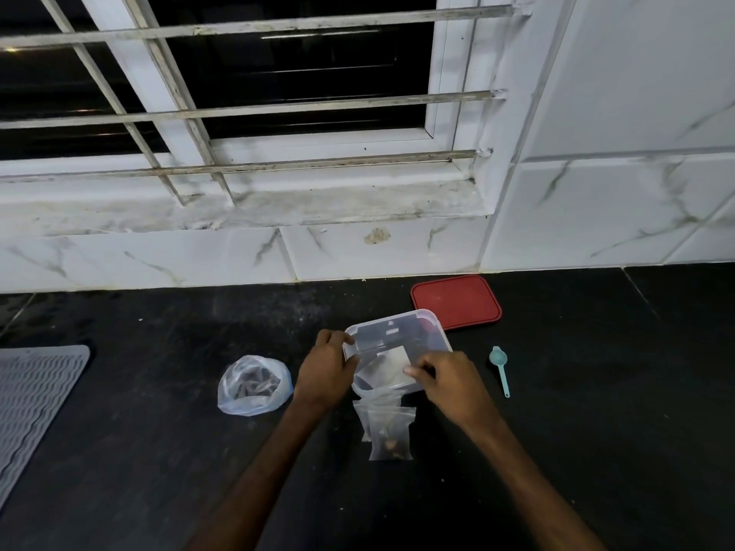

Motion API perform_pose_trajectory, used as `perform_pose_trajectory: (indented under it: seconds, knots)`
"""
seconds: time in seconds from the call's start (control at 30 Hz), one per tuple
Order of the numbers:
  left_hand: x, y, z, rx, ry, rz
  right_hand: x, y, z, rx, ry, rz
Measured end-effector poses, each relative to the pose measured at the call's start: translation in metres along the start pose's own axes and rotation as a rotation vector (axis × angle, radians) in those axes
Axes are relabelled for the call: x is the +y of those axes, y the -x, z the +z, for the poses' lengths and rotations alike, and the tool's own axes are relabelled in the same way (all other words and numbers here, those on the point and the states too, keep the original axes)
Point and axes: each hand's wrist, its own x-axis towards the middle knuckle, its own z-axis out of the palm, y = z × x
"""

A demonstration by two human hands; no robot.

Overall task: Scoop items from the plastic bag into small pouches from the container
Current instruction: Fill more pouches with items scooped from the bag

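A clear plastic container [413,324] sits on the dark counter, tilted toward me. My left hand [324,369] grips its left rim. My right hand [449,381] pinches a small clear pouch [393,357] at the container's front edge. Two filled small pouches [389,431] lie just in front of the container. An open plastic bag [252,385] with dark brown items stands to the left of my left hand. A teal scoop [500,367] lies on the counter to the right of the container, untouched.
The container's red lid [457,302] lies behind it near the tiled wall. A grey ribbed mat [32,399] covers the counter's far left. A barred window stands above the tiled ledge at the back.
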Motion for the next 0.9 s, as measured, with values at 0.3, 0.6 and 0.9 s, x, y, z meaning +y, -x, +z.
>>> perform_pose_trajectory:
  seconds: [0.3,0.6,0.9]
  knots:
    - [0.001,0.011,0.014,0.000,0.138,-0.061,0.000,0.024,0.041,-0.218,0.124,0.098]
    - [0.036,0.036,-0.022,-0.126,0.185,0.234,-0.015,0.026,-0.008,-0.293,0.182,-0.024]
    - [0.060,0.004,-0.018,0.048,-0.085,0.378,-0.019,-0.032,-0.073,-0.100,-0.050,-0.067]
